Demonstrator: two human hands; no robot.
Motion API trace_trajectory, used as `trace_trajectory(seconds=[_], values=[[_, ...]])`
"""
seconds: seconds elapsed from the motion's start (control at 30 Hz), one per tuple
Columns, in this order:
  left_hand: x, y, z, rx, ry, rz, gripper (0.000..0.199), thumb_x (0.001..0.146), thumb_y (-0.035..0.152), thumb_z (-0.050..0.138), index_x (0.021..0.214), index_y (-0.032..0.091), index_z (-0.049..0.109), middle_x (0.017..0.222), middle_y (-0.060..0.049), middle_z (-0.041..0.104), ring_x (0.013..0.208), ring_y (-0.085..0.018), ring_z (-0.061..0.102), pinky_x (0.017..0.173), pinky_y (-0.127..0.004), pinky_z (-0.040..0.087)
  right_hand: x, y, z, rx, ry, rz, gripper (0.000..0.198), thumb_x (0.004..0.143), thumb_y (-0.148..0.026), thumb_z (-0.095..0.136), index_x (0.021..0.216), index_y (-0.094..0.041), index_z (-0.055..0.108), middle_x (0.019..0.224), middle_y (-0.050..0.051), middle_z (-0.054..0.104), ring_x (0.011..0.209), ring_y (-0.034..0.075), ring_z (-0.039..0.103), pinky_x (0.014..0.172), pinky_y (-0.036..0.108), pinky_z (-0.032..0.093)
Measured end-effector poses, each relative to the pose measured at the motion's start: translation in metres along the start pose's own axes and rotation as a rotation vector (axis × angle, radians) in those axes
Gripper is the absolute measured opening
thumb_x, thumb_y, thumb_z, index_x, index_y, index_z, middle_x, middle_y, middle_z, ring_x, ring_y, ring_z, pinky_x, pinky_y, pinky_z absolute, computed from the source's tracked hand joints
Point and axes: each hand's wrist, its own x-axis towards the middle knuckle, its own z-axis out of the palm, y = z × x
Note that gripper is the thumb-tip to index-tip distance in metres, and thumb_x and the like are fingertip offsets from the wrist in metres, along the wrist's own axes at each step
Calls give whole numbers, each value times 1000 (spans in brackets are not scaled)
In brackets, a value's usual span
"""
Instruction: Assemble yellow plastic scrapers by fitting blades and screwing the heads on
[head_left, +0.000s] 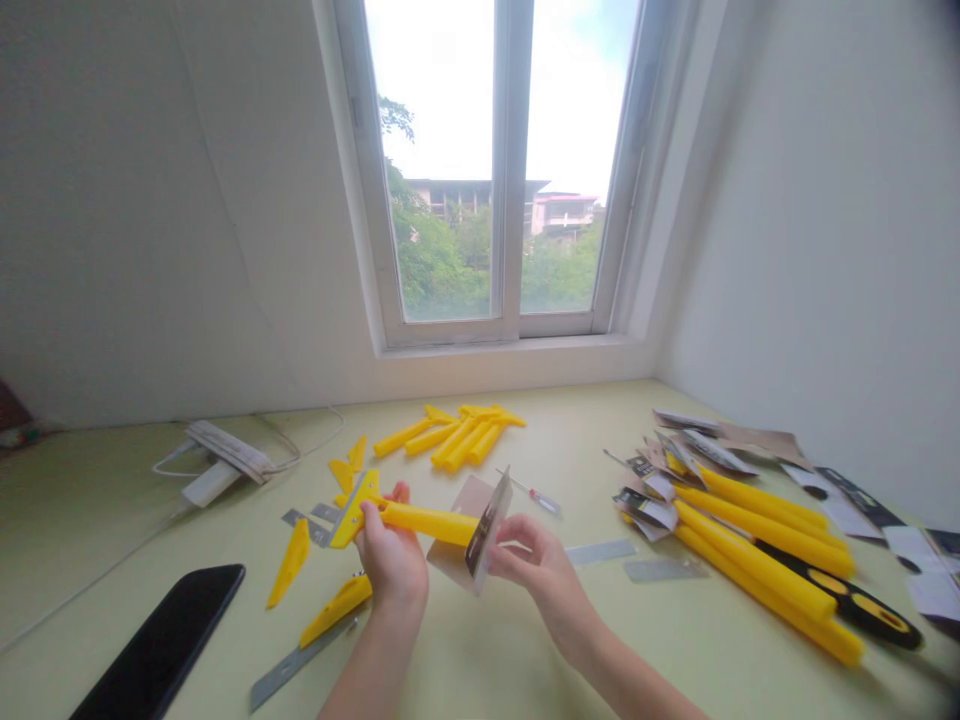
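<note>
A yellow scraper [431,522] lies across the middle of the view, its wide head to the left and its handle to the right. My left hand [396,550] is closed around it just behind the head. At the handle's end is a folded cardboard packaging card [487,530], which the handle end meets; whether it passes through a hole is hidden. My right hand [536,565] pinches the card between thumb and fingers. Loose yellow scraper head pieces [289,562] and metal blades [300,665] lie left of and below my left hand.
Several yellow handles [465,440] lie at the back. Carded scrapers [757,540] and scissors [877,610] are piled at right, beside flat cards [851,500]. A screwdriver [544,500] lies behind my right hand. A phone [165,640] and power strip [229,450] are at left.
</note>
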Motion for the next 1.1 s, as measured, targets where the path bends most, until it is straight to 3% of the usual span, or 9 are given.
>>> trace_trajectory(seconds=[0.2,0.53,0.73,0.97,1.1], values=[[-4,0,2,38,-55,59,11,83,27,41,79,18,48,76,2,48,77,-11,60,85,-30,44,2,1,-3,25,22,-14,37,58,-38,73,77,-19,47,74,1,60,67,17,61,63,32,51],[-11,4,6,62,-161,220,14,81,33,46,87,20,47,85,0,50,86,-15,58,82,-35,47,2,-2,-7,-143,-81,-84,33,66,-41,66,86,-19,54,89,4,62,81,21,61,73,32,48],[-17,6,7,84,-207,339,16,81,36,47,88,22,45,89,-1,47,90,-16,56,79,-36,49,-1,5,-4,-167,-103,-119,27,70,-39,63,82,-18,51,81,3,61,75,19,61,68,31,48],[-22,5,7,124,-279,259,15,81,35,45,82,20,45,93,-3,54,90,-17,59,86,-36,44,3,7,-8,-171,32,-170,36,65,-38,68,85,-21,45,84,3,58,78,19,59,66,30,49],[-23,4,7,155,-327,221,12,80,32,49,85,22,45,95,-1,54,91,-16,59,83,-34,46,2,-1,-8,-170,0,-171,36,66,-38,66,90,-22,44,89,4,58,79,18,57,69,31,49]])
